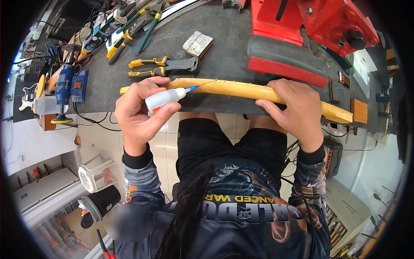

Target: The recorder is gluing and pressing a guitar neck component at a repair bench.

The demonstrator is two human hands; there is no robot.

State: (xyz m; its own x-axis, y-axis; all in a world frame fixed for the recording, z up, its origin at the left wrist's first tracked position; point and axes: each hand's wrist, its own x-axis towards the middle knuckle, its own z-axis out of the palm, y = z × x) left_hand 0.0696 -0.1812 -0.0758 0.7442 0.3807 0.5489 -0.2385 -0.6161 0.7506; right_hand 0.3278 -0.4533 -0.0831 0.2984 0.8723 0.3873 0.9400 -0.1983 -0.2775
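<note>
A long, pale yellow guitar neck [228, 87] lies crosswise along the near edge of the bench, with small fret ends showing along its far side. My left hand [137, 108] is closed around a small white squeeze bottle [161, 100] with a blue tip and thin nozzle. That nozzle points right, along the neck's surface; whether it touches the wood I cannot tell. Some left fingers rest at the neck, partly hidden by the bottle. My right hand [298, 105] grips the neck toward its right end, thumb on the near side.
Yellow-handled end-cutting pliers [166, 67] lie just beyond the neck, near a small block [198, 44]. A red vise [297, 26] stands at the back right. More pliers [129, 41] and a blue rotary tool [64, 84] are at left.
</note>
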